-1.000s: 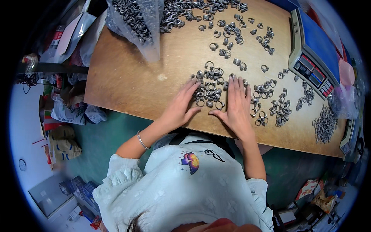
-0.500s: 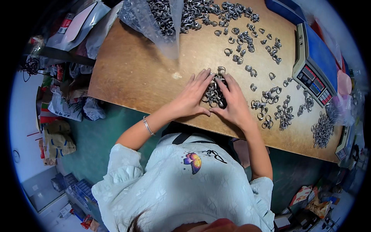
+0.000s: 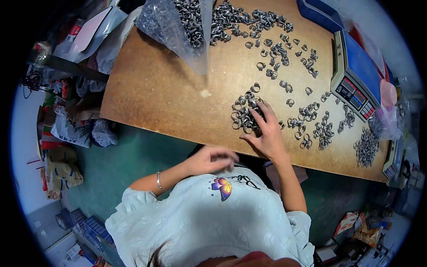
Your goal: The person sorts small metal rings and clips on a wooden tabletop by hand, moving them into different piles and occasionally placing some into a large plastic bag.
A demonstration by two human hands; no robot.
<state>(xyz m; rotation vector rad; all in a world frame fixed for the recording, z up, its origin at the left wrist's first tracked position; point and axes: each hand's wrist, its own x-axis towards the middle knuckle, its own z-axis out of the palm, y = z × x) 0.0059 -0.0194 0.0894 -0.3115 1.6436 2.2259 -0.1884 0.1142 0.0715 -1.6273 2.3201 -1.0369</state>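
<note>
The right hand (image 3: 265, 133) lies flat on the brown desk (image 3: 164, 98), its fingers spread wide over a small heap of grey metal rings (image 3: 243, 116) near the desk's front edge, holding none that can be seen. The left hand (image 3: 212, 159) hangs off the desk just above the chest, fingers curled narrow, though blur hides whether they hold anything. More rings spill from a clear plastic bag (image 3: 178, 24) at the far edge, and a blue scale (image 3: 356, 75) stands to the right.
</note>
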